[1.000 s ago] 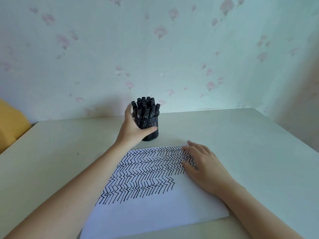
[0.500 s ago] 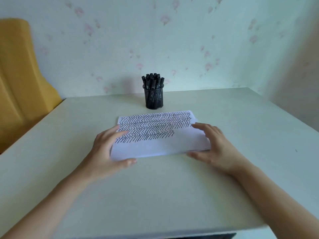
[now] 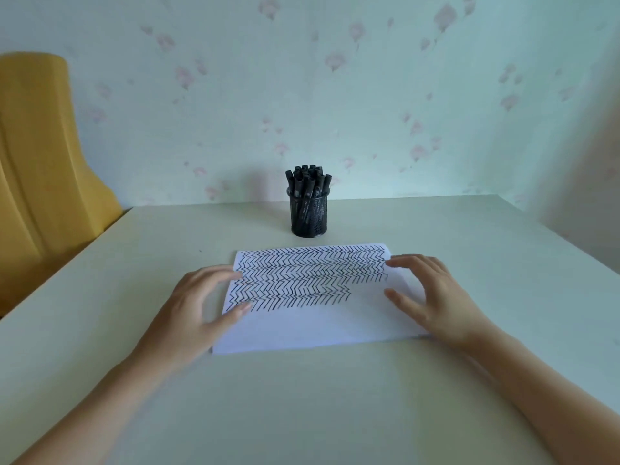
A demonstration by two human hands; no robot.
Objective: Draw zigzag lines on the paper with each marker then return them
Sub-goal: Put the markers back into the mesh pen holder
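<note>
A: Head view, on the pale cream tabletop [image 3: 302, 414]?

B: White rectangular sheet of paper [image 3: 318, 325], flat, near the middle, long edge left to right. Far half covered with rows of black zigzag lines [image 3: 308, 280]; near half blank.

A: Markers?

B: Bunch of black capped markers [image 3: 307, 181], upright and slightly splayed inside a black wire-mesh cylindrical pen holder [image 3: 309, 214]. Standing just beyond the paper's far edge, apart from it, close to the wall.

A: Left hand?

B: Left hand [image 3: 198, 307] at the paper's left edge, fingers spread and relaxed, holding nothing. Thumb tip over the sheet near the lowest zigzag row, fingertips at the left edge. Touching or hovering: cannot tell, slightly blurred.

A: Right hand?

B: Right hand [image 3: 436, 297] at the right edge, fingers apart and loosely bent, also gripping nothing. Fingertips near the right end of the zigzag rows, palm over the paper's right near corner.

A: Around the table?

B: Pale wallpapered wall with faint pink flower print [image 3: 335, 95] at the far side. Mustard-yellow upholstered chair back [image 3: 40, 162] far left, beside the table's left edge.
</note>
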